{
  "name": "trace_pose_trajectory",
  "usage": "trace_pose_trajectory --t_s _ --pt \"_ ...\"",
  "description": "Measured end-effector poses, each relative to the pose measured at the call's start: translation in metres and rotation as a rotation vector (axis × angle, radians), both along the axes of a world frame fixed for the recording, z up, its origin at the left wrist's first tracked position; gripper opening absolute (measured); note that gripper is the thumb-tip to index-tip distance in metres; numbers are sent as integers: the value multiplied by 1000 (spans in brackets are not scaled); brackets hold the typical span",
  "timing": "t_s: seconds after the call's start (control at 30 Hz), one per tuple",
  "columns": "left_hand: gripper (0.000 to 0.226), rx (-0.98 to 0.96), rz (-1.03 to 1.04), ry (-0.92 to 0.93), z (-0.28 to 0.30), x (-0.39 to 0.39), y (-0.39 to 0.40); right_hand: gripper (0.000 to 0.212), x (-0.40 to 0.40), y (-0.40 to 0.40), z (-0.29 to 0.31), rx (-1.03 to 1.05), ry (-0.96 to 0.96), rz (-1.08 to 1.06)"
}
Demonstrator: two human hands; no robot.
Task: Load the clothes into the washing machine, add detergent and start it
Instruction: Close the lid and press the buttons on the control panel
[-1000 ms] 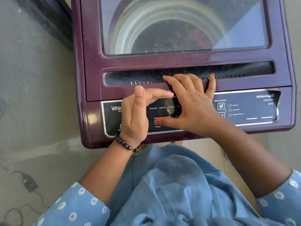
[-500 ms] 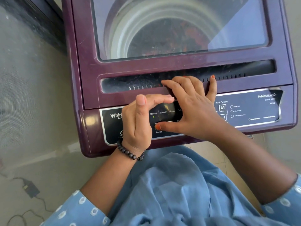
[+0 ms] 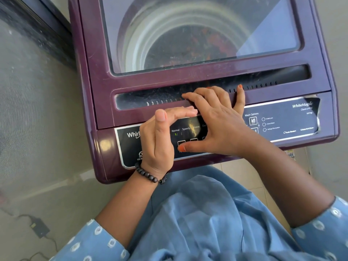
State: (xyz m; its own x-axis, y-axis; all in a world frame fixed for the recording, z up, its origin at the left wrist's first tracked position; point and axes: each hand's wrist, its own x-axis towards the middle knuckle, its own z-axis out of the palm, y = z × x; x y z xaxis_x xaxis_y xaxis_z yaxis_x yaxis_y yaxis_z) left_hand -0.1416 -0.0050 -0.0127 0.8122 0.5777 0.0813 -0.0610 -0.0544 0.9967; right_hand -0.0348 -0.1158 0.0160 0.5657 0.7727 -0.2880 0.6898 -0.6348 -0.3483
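A purple top-loading washing machine [image 3: 98,87] fills the upper view, its glass lid [image 3: 188,34] closed. Dark and reddish clothes [image 3: 197,49] show dimly in the drum through the glass. My right hand [image 3: 216,125] lies spread over the black control panel [image 3: 282,121], its thumb tip on the button at the panel's lower left and its fingers up on the lid's handle recess. My left hand [image 3: 158,140] stands on edge on the panel beside it, fingers bent over sideways and holding nothing. A small green light glows under "Normal".
A dark meshed door frame [image 3: 33,34] stands left of the machine. A black adapter with its cable [image 3: 39,227] lies on the grey floor at the lower left. My blue garment fills the bottom.
The view has shifted so the machine sits lower and further right. A green light now shows under "Normal". Both hands keep their places on the panel.
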Motion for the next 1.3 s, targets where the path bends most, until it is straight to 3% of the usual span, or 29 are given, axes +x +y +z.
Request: trace_pose_trajectory --t_s 0.77,1.03,1.17,1.3 --pt "75 182 71 70 3 3 -7 136 14 -11 14 -146 83 211" --pt "74 190 103 62 0 2 -7 124 43 -18 17 -113 197 304" --pt "75 189 103 69 1 2 -6 106 39 -17 12 -70 154 266" --pt "78 151 109 82 1 1 -7 102 31 -16 8 -71 84 242"
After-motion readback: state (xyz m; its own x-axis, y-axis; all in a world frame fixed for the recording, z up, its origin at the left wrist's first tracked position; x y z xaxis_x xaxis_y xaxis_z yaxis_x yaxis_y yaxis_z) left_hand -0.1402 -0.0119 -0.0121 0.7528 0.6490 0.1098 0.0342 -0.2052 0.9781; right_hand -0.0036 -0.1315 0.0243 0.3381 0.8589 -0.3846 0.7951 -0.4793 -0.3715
